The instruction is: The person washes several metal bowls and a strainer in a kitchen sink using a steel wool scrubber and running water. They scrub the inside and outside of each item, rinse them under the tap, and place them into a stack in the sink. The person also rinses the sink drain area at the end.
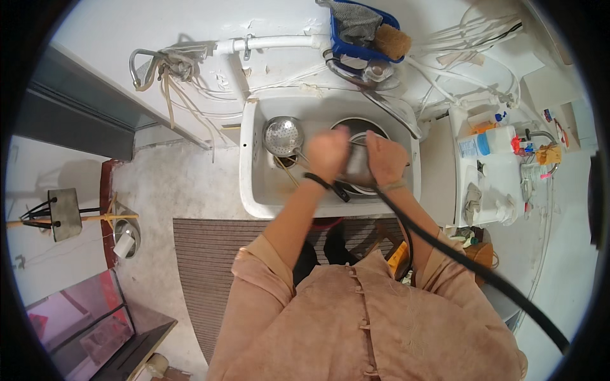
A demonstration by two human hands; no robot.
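Note:
My right hand (390, 161) grips the rim of a grey metal pot (358, 164) inside the white sink (329, 210). My left hand (328, 155) is blurred, its fingers curled at the pot's left side; what it holds, if anything, is hidden. Beneath the pot lies a dark pan (348, 125) with a pale rim, mostly covered. A black handle (341, 192) pokes out below my left wrist. Left of my hands, a perforated metal skimmer (282, 135) rests in the basin near the drain. Thin wooden chopsticks (287, 171) lie just below it.
A metal faucet spout (393, 114) reaches over the sink's right back corner. Above it hangs a blue basket (340, 47) with a grey cloth and a brown scrubber (393, 42). Bottles and cloths stand on a white surface (495, 183) at right. A striped mat (224, 266) covers the floor.

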